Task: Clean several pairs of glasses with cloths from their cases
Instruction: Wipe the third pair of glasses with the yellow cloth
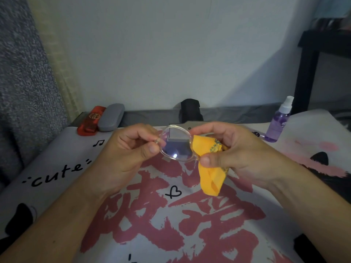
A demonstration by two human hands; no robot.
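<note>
Pale wall [171,54] fills the background; grey knit fabric [22,82] hangs at far left, and a dark piece of furniture [311,69] stands at far right. Work surface is a soft printed cover [171,224], white with large pink brush marks, a small black heart, music notes and the word "cute" at left.

Along the back edge, left: red case [91,121] and grey case [111,117] lying side by side, touching, both closed. Another grey case [177,136] sits behind the hands, seen partly through the lens. Black object [190,111] at back centre, against the wall; what it is cannot be told. Purple spray bottle [278,122] with white nozzle stands upright at back right, well apart from the hands.

Clear-framed glasses [175,143] held above the cover, between both hands, one round lens facing the camera.

Left hand [131,149]: fingers curled in, thumb and forefinger pinching the frame's outer edge near the hinge. Remaining fingers folded toward the palm.

Right hand [228,149]: fingers curled, holding the yellow cloth [210,168] bunched round the glasses' other side; the thumb presses the cloth from below, and the forefinger comes over the top by the frame's rim. Loose end of the cloth hangs down below the hand. The second lens is hidden by the cloth.
</note>
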